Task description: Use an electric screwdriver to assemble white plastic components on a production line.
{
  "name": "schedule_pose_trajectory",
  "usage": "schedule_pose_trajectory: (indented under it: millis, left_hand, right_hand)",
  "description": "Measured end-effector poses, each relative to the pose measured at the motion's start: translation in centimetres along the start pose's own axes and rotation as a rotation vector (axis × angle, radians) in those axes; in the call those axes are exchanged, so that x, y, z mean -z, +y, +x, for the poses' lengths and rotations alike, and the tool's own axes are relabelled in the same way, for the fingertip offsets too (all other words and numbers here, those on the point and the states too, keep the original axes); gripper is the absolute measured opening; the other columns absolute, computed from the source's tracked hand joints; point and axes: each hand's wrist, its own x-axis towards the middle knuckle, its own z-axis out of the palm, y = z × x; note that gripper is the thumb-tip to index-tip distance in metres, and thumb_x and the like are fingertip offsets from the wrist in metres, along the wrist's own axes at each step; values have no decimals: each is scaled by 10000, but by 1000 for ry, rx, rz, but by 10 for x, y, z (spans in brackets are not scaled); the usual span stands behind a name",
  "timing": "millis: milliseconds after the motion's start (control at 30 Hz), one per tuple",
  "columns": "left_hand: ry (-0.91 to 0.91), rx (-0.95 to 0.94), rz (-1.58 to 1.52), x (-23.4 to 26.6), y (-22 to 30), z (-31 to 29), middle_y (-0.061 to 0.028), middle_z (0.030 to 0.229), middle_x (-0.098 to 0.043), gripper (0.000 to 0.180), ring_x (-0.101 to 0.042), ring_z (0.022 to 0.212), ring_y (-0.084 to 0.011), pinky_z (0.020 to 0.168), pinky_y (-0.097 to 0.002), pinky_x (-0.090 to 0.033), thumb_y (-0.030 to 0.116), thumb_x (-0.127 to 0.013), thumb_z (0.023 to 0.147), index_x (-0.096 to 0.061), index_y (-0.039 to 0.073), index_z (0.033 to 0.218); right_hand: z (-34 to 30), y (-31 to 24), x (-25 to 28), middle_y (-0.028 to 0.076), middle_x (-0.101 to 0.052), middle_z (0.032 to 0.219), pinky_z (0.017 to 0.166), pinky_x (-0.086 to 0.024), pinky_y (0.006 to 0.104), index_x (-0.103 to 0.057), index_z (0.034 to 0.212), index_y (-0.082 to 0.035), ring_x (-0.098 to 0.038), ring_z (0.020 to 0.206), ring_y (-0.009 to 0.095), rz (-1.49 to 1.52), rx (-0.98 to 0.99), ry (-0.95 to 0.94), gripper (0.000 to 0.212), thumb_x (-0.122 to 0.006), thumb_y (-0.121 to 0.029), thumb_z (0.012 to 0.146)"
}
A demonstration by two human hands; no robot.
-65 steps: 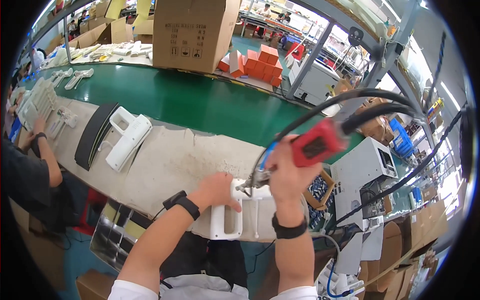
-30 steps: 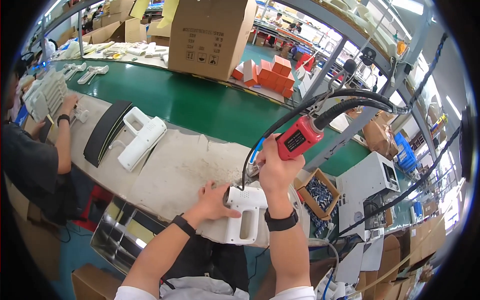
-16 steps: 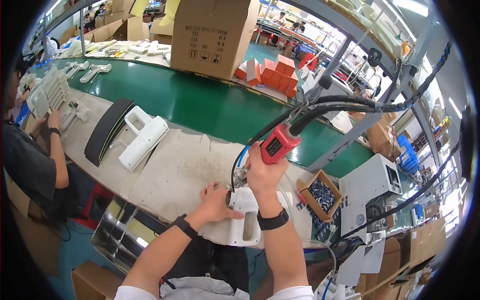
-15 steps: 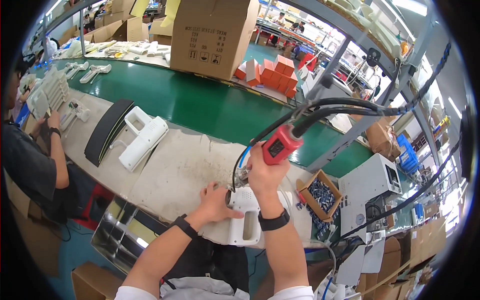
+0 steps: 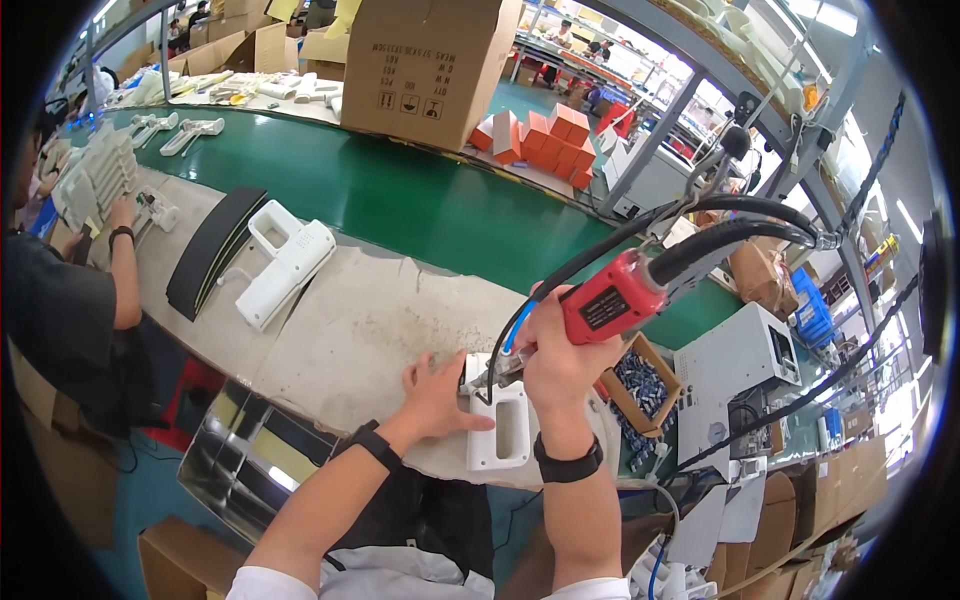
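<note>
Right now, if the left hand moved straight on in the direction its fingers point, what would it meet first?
The left hand points rightward along the bench and already touches the white plastic housing. Going on, it would probably meet the right hand with the red power screwdriver, though depth is unclear.

Left forearm: raised from the lower edge toward the upper right, a dark band worn at the wrist.
Left hand (image 5: 437,400): laid palm down, fingers (image 5: 478,422) spread and pressed flat.
Right forearm: held nearly upright, a dark band worn at the wrist.
Right hand (image 5: 556,350): closed in a fist-like grip, knuckles turned upward, set just right of the left hand.
</note>
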Motion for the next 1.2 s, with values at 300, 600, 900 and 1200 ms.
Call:
schedule_pose_trajectory:
  millis: [300,600,900,1200]
  left_hand:
    - [30,-67,-56,2,5,-3,-131,1438,-408,1233,-157,1373,-424,1099,-525,-62,694,-734,561,-217,43,1472]
    - [11,0,-24,-1,5,1,-160,1416,-429,1216,-173,1371,-420,1098,-524,-68,669,-748,565,-232,37,1466]
    - [-12,3,26,2,12,-4,-154,1429,-399,1210,-191,1362,-416,1084,-548,-119,629,-765,574,-208,37,1470]
    - [224,34,25,-30,26,-9,-213,1439,-306,1075,-251,1335,-420,1052,-619,-193,510,-753,665,-203,42,1460]
  right_hand:
    - [-9,44,5,39,-560,591,454,-410,227,-575,791,19,-516,469,92,-184,46,-91,63,-601,-10,840]
    - [6,-44,15,34,-510,493,420,-358,218,-554,820,25,-478,425,84,6,84,55,25,-565,5,829]
    - [-8,31,26,35,-557,576,438,-414,239,-563,796,3,-523,465,102,-115,-59,19,68,-593,-28,849]
    - [-2,-12,44,50,-557,622,420,-396,227,-537,899,13,-519,463,94,-12,99,92,89,-603,-1,840]
